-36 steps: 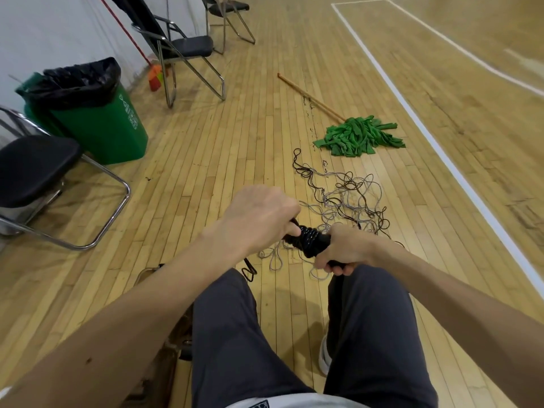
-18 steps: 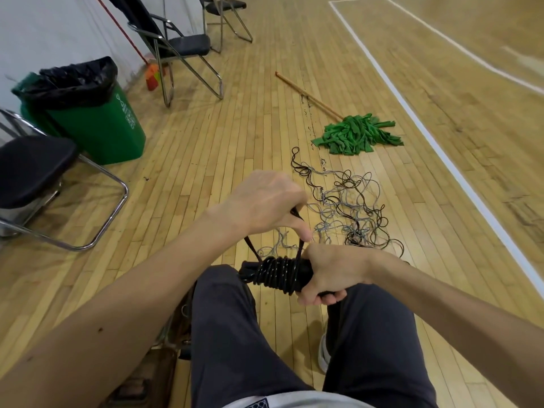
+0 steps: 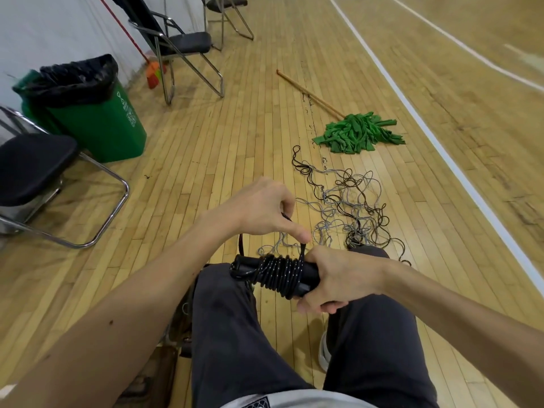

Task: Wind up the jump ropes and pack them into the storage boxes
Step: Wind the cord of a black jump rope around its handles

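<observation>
The black jump rope (image 3: 276,272) is held crosswise just above the knees, with its cord wound in a tight stack of coils round the handles. The right-hand end of the bundle is gripped by the right hand (image 3: 341,278), fingers curled underneath it. One loose strand is pulled up off the coils and pinched between thumb and forefinger of the left hand (image 3: 259,210), which is held just above the bundle (the other fingers are curled in, pretty tight). Past the knees, a tangled pile of grey and dark ropes (image 3: 347,207) is spread on the wooden floor (image 3: 223,136). Further out a green mop (image 3: 359,134) is laid flat, near a white court line (image 3: 441,148). Off to the left, a green bin (image 3: 97,119) with a black liner is parked beside a folding chair (image 3: 32,166), and a second chair (image 3: 182,42) is set by the wall.
</observation>
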A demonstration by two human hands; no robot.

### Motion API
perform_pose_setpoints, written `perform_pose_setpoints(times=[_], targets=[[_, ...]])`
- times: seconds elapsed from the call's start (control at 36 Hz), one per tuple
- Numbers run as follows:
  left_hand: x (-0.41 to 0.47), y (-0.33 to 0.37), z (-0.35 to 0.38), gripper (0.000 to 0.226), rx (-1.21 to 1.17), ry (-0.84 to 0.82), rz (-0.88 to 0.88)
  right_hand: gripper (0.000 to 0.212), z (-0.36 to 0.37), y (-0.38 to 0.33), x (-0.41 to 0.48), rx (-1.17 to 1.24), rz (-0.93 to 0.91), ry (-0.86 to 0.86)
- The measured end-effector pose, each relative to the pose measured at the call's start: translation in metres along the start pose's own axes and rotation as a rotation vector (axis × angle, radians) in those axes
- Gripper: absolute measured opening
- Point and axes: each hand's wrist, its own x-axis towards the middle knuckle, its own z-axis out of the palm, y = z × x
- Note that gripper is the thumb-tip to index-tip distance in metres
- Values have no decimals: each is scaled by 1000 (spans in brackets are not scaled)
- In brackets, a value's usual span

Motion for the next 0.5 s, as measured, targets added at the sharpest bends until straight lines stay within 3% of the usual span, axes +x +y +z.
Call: perform_pose_setpoints(times=[0.11,0.22,0.33,0.44,0.5], targets=[[-1,-11,8,55,-231,-5,-77,19,-4,-4,-4,78,-56,36],[-4,-19,17,49,-606,-93,-41,17,-6,-6,-5,221,-153,34],[-13,-35,31,14,-752,-69,14,17,-5,-3,-1,386,-216,82],[-18,-28,39,36,-805,-39,-203,19,-4,7,5,546,-198,96],[-16,-28,44,35,-799,-26,-223,23,-5,11,8,607,-170,84]])
